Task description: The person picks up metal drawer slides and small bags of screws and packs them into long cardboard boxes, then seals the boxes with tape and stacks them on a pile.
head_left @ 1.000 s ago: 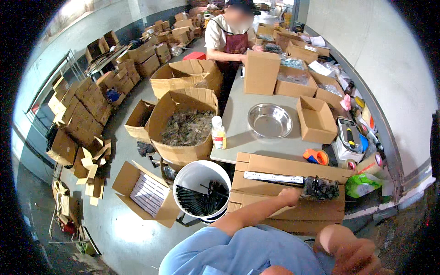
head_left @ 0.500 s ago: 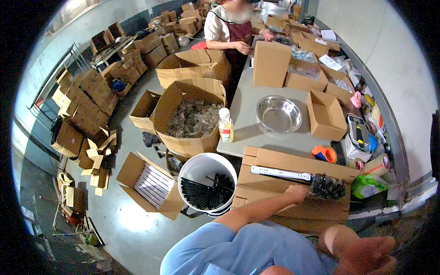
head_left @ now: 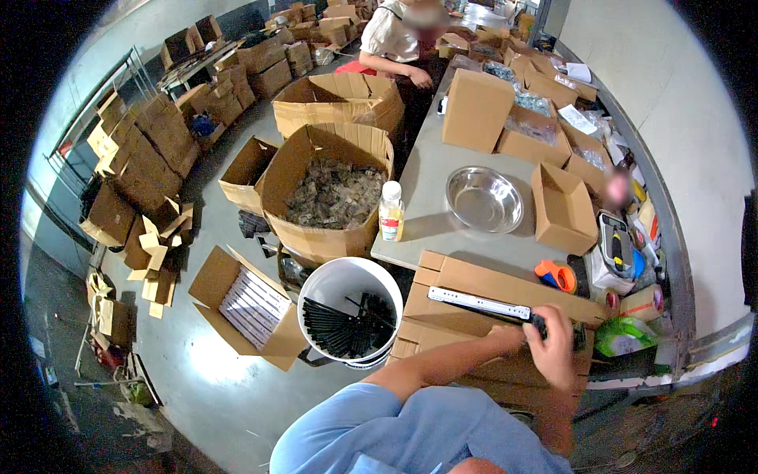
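Note:
A long silver-and-black drawer slide (head_left: 479,303) lies on the stacked flat cardboard (head_left: 450,336) in front of me. Near its right end, my left hand (head_left: 505,340) rests low with curled fingers, their tips out of sight. My right hand (head_left: 555,347) reaches over a clear bag of dark parts (head_left: 580,338), covering most of it. Its thumb and fingers close around something black beside the slide's end, which I cannot make out. The two hands are close together.
Left of the cardboard stands a white bucket (head_left: 351,276) of black rails. Beside it, an open carton (head_left: 209,276) holds pale rails. The grey table (head_left: 418,186) bears a steel bowl (head_left: 484,199), a bottle (head_left: 391,212) and an orange tape dispenser (head_left: 556,275). A co-worker (head_left: 391,47) sits beyond.
My right hand has come up from the lower right onto the bag by the slide. My left hand has shifted only slightly. The co-worker's arm has moved.

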Demonstrator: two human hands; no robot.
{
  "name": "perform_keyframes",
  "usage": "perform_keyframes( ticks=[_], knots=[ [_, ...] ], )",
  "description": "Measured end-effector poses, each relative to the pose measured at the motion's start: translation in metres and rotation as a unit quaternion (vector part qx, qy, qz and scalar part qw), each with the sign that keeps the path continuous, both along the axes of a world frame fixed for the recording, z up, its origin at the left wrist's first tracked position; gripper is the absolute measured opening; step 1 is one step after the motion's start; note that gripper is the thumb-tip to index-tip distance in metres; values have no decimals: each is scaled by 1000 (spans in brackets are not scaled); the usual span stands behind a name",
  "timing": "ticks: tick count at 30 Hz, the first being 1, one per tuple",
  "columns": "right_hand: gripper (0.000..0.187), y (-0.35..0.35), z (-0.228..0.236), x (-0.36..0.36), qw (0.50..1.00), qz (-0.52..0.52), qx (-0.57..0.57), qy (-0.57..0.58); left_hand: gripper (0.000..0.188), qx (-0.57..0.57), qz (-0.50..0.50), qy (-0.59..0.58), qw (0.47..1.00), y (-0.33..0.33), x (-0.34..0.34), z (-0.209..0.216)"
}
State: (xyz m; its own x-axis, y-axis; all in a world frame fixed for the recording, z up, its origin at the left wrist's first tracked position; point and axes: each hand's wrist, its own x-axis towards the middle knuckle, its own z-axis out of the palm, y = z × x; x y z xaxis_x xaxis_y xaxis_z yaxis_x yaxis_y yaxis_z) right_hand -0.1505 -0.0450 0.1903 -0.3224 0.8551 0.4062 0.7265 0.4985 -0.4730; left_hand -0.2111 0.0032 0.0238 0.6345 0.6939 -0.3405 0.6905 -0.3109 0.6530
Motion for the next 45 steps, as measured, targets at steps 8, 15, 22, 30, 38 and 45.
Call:
perform_keyframes(
  ticks=[8,15,22,30,38,45],
  knots=[
    [40,-8,-191,62,981,-166,-56,-85,38,-46,73,-78,993,-2,-5,-12],
    [43,3,-182,56,981,-174,-35,-73,34,30,-10,-69,997,10,-6,2],
    [44,-2,-182,50,973,-205,-43,-94,34,111,-66,-150,980,16,12,-52],
    [39,1,-191,54,974,-200,-33,-104,29,73,-140,-184,970,26,23,-79],
    [38,-2,-202,60,979,-183,8,-86,34,11,-79,-135,988,9,-4,-31],
    [39,-9,-189,53,978,-195,6,-71,34,64,-32,-58,996,-2,-1,-16]
  ],
)
